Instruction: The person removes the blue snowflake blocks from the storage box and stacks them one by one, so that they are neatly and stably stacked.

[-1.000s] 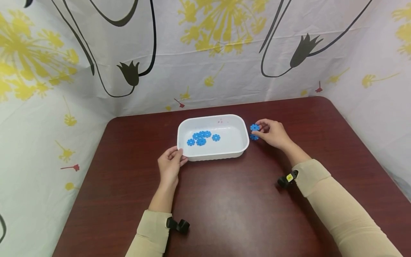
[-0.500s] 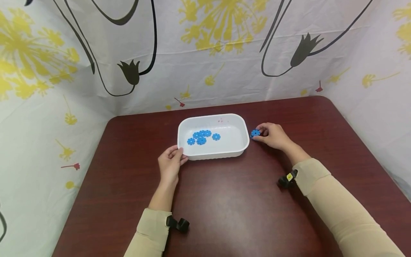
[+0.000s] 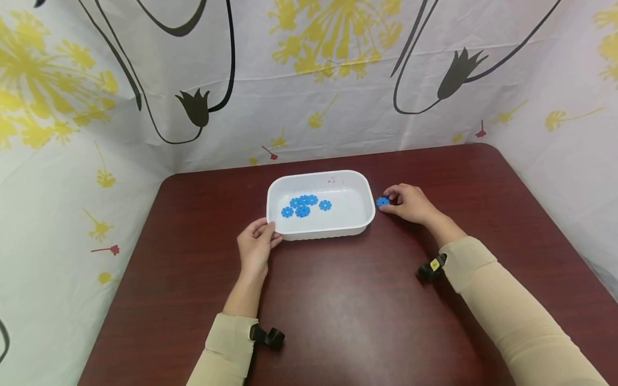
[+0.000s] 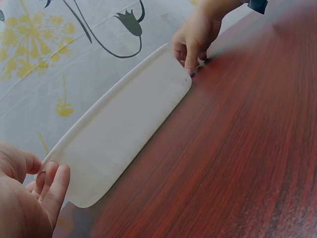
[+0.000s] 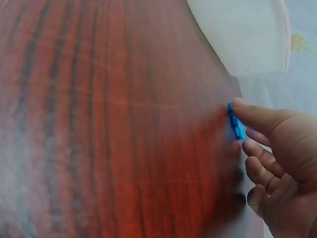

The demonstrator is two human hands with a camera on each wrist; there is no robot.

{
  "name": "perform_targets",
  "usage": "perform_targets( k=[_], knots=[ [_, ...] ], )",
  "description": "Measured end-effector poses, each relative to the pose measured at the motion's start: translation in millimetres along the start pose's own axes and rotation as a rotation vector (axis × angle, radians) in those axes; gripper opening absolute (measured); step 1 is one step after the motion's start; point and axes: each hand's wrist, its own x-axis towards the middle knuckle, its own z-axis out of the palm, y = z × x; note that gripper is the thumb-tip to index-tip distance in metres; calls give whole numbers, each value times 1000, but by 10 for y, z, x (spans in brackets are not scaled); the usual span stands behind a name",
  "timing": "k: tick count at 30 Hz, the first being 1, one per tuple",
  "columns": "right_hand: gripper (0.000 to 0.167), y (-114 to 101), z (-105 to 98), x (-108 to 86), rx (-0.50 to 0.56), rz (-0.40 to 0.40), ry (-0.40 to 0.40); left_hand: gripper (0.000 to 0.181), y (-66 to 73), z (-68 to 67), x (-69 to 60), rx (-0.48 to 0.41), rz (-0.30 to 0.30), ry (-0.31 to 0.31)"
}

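Note:
A white plastic tray (image 3: 338,234) stands on the table with several blue notched plastic discs (image 3: 325,205) lying in it. My left hand (image 3: 255,247) grips the tray's near left corner, the thumb at the rim and the fingers against the outer wall (image 4: 119,129). Just outside the tray's right end, my right hand (image 3: 409,205) pinches a blue notched disc (image 3: 383,201) between thumb and fingers, low over the tabletop. In the right wrist view the same disc (image 5: 236,121) shows nearly edge-on. Whether another disc lies under it is hidden.
The dark red wooden table (image 3: 328,300) has its back edge close to a patterned cloth (image 3: 338,123), which also hangs at both sides. A black wrist camera (image 3: 267,339) juts from the left sleeve, another black camera (image 3: 429,269) from the right.
My right hand has lowered its disc toward the table, over the spot where a second disc showed beneath it a second ago. The left hand and the tray have stayed put.

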Motion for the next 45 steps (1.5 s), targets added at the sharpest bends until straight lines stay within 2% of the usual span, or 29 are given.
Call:
perform_targets(
  k=[6,13,19,25,29,45],
  knots=[
    [37,-102,-52,67,42,0,97,32,14,1,23,10,6,-2],
    [37,-287,-108,178,143,52,186,32,24,6,38,-16,14,7],
    [35,-498,-97,245,216,9,252,29,33,6,37,-18,19,12],
    [27,-711,0,302,288,-58,299,28,12,-7,19,-5,6,3],
    [25,-828,94,345,297,-92,291,31,-5,-17,15,3,-5,3],
    [26,-1113,344,506,285,-166,151,27,-9,15,26,-8,-1,17]
  ],
)
